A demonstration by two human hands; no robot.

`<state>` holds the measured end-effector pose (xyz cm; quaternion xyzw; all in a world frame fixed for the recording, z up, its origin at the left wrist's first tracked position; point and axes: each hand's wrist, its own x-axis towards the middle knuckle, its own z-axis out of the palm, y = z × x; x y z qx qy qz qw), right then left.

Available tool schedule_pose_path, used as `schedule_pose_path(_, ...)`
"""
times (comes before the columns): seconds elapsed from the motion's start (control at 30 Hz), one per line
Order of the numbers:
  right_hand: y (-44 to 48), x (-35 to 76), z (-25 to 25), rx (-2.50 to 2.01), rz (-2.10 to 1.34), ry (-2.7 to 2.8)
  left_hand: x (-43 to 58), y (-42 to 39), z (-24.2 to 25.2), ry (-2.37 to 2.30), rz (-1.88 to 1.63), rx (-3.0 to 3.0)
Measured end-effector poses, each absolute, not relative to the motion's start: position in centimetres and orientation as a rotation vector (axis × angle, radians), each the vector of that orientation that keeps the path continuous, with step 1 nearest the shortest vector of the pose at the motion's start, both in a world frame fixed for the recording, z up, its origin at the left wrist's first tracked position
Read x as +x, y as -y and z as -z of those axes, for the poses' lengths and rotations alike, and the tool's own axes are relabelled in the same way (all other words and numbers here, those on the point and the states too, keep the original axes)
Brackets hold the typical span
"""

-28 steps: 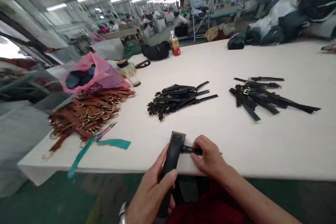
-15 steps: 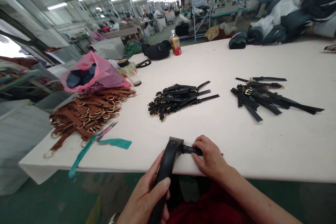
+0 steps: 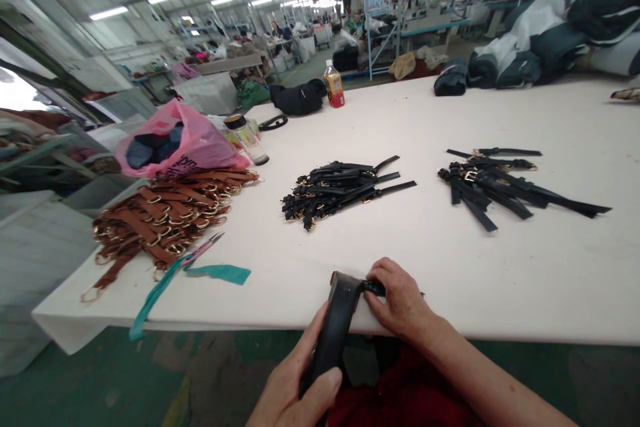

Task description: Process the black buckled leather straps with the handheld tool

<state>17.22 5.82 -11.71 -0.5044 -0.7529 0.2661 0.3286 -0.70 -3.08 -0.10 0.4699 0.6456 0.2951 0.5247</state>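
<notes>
My left hand (image 3: 303, 373) is closed around a long, smooth black piece (image 3: 336, 323) at the front edge of the table. Its top end is broad and bends over to the right; its kind is unclear, and its lower part is hidden by the hand. My right hand (image 3: 400, 300) pinches a narrow black strap (image 3: 373, 288) that meets the bent end of this piece. Most of the strap is covered by the fingers. Beyond the hands lie a pile of black buckled straps (image 3: 340, 188) and, farther right, a looser pile of black straps (image 3: 493, 183).
On the left are brown straps with metal rings (image 3: 165, 213), pink-handled scissors (image 3: 200, 250), a teal fabric strip (image 3: 223, 273) and a pink plastic bag (image 3: 200, 147). A jar (image 3: 247, 140), drink bottle (image 3: 334, 85) and black bundle (image 3: 299, 97) stand farther back; dark rolls (image 3: 520, 70) sit back right.
My left hand and the smooth black piece have moved right, closer to my right hand. The piece has turned to show a flatter face, and less of the narrow strap shows.
</notes>
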Motion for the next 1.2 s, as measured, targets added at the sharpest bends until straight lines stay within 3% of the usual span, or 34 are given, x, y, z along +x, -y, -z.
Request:
schedule_pose_path(0.27,-5.9,17.2,11.7,-1.305,-0.682,1.951,0.4,1.6,0.8,-1.498,-0.489,1.086)
schedule_pose_path(1.2,-4.7,17.5,9.5,-1.568,-0.599,2.183,-3.5,2.9,2.3,-1.416,-0.667,0.84)
